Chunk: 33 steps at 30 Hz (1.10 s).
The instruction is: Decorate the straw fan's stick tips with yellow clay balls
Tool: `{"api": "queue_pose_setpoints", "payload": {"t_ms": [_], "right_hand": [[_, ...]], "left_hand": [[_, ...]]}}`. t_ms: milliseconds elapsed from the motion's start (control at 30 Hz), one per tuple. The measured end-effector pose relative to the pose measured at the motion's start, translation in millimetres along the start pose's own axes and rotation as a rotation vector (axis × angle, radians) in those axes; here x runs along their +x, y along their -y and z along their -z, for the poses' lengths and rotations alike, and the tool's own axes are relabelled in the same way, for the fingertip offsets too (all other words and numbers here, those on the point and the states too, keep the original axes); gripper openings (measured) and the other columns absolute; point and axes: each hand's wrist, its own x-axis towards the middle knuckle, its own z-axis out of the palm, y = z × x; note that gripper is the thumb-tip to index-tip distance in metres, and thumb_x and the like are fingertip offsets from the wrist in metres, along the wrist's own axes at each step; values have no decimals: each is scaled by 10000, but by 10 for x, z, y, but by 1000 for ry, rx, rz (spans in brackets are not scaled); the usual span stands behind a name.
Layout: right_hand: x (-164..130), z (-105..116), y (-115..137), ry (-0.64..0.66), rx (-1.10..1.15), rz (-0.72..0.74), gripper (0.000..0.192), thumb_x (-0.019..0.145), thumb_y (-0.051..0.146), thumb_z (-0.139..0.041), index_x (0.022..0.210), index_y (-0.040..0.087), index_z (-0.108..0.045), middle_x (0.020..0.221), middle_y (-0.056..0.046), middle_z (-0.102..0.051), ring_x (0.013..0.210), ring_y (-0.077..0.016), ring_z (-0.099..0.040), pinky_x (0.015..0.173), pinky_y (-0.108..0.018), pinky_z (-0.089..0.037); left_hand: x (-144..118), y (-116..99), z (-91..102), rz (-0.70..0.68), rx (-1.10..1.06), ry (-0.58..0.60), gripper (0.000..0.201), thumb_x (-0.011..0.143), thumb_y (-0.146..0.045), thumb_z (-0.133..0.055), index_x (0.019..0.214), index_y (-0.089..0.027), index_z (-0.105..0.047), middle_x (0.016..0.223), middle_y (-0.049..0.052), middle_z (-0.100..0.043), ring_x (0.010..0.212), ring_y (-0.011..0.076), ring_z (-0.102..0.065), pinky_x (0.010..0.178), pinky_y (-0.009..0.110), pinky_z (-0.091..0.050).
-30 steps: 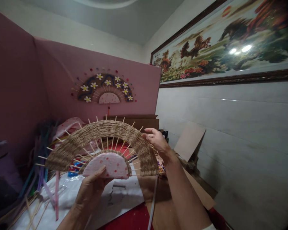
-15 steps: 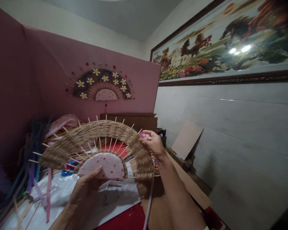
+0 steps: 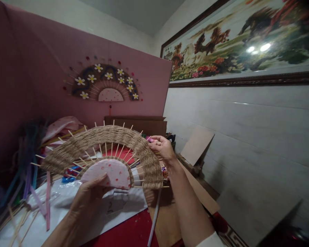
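Note:
A woven fan (image 3: 113,133) of brown cord on thin wooden sticks is held up in front of me, its arch upward. My left hand (image 3: 90,192) grips its half-round base (image 3: 109,173), covered in pale cloth with red spots, thumb on the front; the other fingers are hidden behind. At the fan's upper right edge, my right hand (image 3: 163,149) has its fingers closed around the rim by a stick end. Something small and pink (image 3: 150,139) shows at those fingertips, too small to name.
A finished fan with white flowers (image 3: 108,76) hangs on the pink wall panel (image 3: 144,75). Below lie white paper (image 3: 118,212), brown cardboard (image 3: 167,219), loose sticks (image 3: 20,223) and coloured strips (image 3: 47,206). A framed horse picture (image 3: 208,51) is on the right wall.
The view has shifted slightly, so the wall and table things sit a little higher and further left. Both hands keep their hold on the fan.

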Motion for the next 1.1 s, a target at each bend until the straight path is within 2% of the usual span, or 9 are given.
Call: {"api": "queue_pose_setpoints", "payload": {"t_ms": [167,300,367,433,500,567,700,933,1100], "right_hand": [[59,20,-36,-67,2,24,507,410,253,-856,828,159,-584,549,61,-614,499,-88,-556,577,-234,-458],[80,48,-51,-62,-32,33,482,497,386,-823,855,165,-587,629,5,-662,545,-132,-607,558,-259,-471],[86,58,-58,-104,-75,115,454,571,446,-773,876,168,-583,717,-39,-687,639,-168,-642,604,-291,-497],[86,62,-68,-149,-190,269,399,670,453,-703,932,173,-593,861,-78,-698,762,-189,-654,687,-323,-513],[79,63,-81,-159,-376,418,327,762,417,-624,995,187,-607,982,-93,-684,852,-196,-643,751,-341,-510],[67,63,-97,-132,-581,489,258,815,375,-566,1000,205,-624,979,-85,-680,872,-198,-633,781,-350,-501],[49,66,-138,-69,-762,466,196,803,350,-581,942,221,-628,865,-45,-681,778,-182,-643,760,-335,-499],[41,57,-149,-56,-612,337,285,677,271,-669,934,201,-569,595,41,-621,641,-160,-623,674,-279,-480],[62,59,-144,-75,-530,306,307,675,297,-668,934,189,-545,557,42,-598,572,-160,-599,597,-269,-470]], "left_hand": [[-13,-16,-25,-7,8,-6,381,630,12,-599,972,-147,-656,793,54,-721,650,209,-680,533,335,-592],[-33,-34,-40,-18,2,-13,385,630,27,-588,968,-143,-653,795,47,-726,643,196,-680,539,322,-594],[-32,-37,-38,-12,8,-18,368,637,30,-588,962,-134,-650,773,44,-725,625,190,-677,539,321,-595],[-22,-31,-28,6,28,-15,346,649,28,-586,958,-114,-650,739,51,-719,615,191,-675,537,313,-592],[-9,-19,-10,37,58,6,338,655,24,-587,965,-93,-651,698,60,-709,594,193,-670,529,305,-586],[-1,-7,7,72,87,29,356,652,16,-597,989,-84,-651,681,68,-704,573,199,-666,527,313,-583],[-9,0,10,93,91,50,414,630,6,-628,1030,-95,-655,735,83,-719,618,211,-680,569,315,-588],[-31,-17,-27,94,92,52,422,603,1,-652,1010,-111,-671,701,64,-711,588,209,-666,538,323,-583],[-15,-7,-29,86,97,59,420,603,-1,-651,1007,-117,-671,738,72,-719,610,209,-669,540,317,-578]]}}
